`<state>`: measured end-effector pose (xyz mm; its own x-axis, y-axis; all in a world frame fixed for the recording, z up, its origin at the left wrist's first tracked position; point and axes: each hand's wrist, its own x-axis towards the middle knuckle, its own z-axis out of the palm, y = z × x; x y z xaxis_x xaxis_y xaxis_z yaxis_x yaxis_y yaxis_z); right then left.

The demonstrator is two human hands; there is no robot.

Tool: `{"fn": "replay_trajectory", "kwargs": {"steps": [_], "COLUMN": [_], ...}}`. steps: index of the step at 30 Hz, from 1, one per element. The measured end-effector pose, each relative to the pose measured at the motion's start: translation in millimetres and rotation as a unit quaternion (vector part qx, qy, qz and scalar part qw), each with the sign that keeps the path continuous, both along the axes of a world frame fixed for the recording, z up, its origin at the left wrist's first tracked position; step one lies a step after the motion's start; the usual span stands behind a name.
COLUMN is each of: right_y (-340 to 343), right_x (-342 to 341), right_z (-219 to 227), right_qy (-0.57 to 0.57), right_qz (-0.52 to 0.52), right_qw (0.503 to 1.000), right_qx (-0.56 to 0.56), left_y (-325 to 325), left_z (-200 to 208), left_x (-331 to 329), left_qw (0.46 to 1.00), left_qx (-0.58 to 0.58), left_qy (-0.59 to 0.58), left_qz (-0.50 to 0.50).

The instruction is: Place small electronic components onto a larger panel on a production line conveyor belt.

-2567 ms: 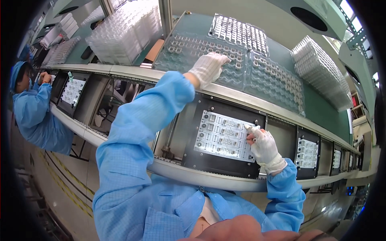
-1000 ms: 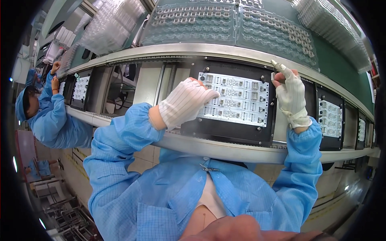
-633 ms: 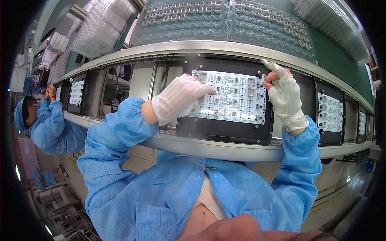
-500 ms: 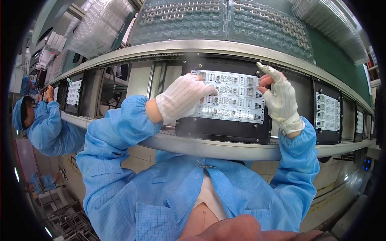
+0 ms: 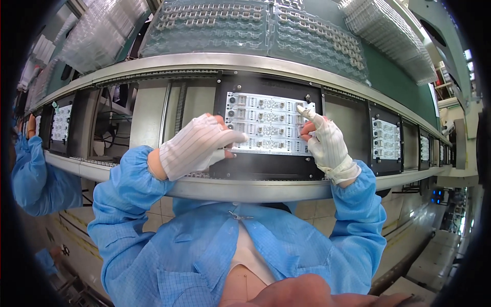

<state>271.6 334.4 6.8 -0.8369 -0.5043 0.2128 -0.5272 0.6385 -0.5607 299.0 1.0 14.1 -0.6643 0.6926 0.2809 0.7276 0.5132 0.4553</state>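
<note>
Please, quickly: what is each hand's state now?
Left hand: open, at the left edge of the circuit board; nothing visibly held.
Right hand: partly curled at the board's right edge; grip cannot be told.

Wht rect. PCB panel (image 5: 268,124), 4 rows, lies flat on blk carrier (image 5: 266,168).

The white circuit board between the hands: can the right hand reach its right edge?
Likely yes: the right hand is at the right edge of the white circuit board, with nothing visible in between.
</note>
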Motion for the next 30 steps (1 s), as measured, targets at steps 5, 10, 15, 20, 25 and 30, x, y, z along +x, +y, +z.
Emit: {"fn": "replay_trajectory", "kwargs": {"steps": [5,10,15,20,25,30], "right_y": [-4.8,-11.6,-11.8,-12.6,-19.5,-24.1], "right_x": [-2.1,-2.6,-6.1,-8.9,-13.1,-9.6], "right_z": [5.7,9.5,10.4,11.7,14.0,9.7], "right_qy": [0.037,0.065,0.080,0.033,0.026,0.091], "right_qz": [0.032,0.042,0.053,0.029,0.025,0.049], "right_qw": [0.998,0.993,0.991,0.995,0.996,0.980], "right_qx": [0.047,0.084,0.091,0.095,0.086,0.168], "left_y": [-3.1,-0.8,3.2,10.7,0.9,-10.1], "left_z": [-10.1,-13.4,-9.1,3.9,0.2,-4.7], "left_x": [2.1,-1.0,-1.2,-8.0,-19.9,-44.7], "left_qw": [0.997,0.992,0.971,0.963,0.979,0.974], "left_qx": [-0.075,-0.095,-0.097,-0.186,-0.051,0.015], "left_qy": [0.012,0.073,0.209,0.176,0.190,0.227], "left_qz": [-0.027,-0.050,-0.064,-0.086,-0.062,-0.008]}}
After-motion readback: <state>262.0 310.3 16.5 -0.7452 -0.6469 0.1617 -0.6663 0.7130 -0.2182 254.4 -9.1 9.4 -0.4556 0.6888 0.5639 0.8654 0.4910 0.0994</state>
